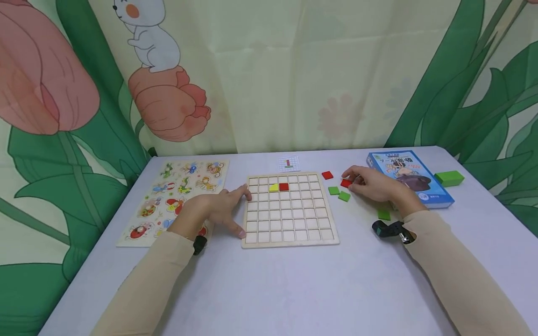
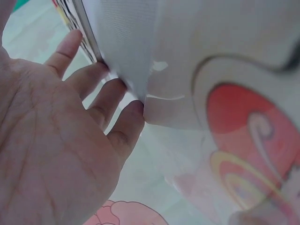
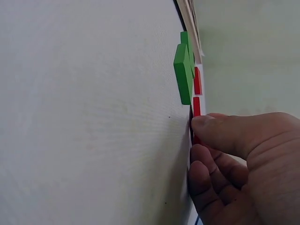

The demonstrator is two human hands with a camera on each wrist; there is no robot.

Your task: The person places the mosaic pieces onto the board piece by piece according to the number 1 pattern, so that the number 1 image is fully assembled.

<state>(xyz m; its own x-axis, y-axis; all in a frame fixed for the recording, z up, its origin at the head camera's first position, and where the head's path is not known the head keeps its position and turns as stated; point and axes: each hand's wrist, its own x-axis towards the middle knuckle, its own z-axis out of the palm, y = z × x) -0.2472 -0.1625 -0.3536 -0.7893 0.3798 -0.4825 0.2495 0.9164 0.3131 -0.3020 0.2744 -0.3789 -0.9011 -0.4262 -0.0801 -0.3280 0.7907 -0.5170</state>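
Note:
My left hand (image 1: 220,207) spreads its fingers and thumb along the left edge of a wooden grid board (image 1: 290,244), touching the frame. A yellow piece (image 1: 274,188) with a slanted side and a red square tile (image 1: 284,186) lie side by side in the board's upper cells. To the right of the board, the thumb and fingers of my right hand (image 1: 374,183) pinch a red tile (image 1: 346,183) close over the table. In the right wrist view, part of that red tile (image 3: 196,106) is hidden behind the thumb.
Another red tile (image 1: 327,175) and green tiles (image 1: 334,190) lie between board and right hand; one green tile (image 1: 384,214) is under the right wrist. Behind the board is a pattern card (image 1: 288,163). A blue box (image 1: 420,179), green block (image 1: 449,178) and picture sheet (image 1: 143,214) flank the work.

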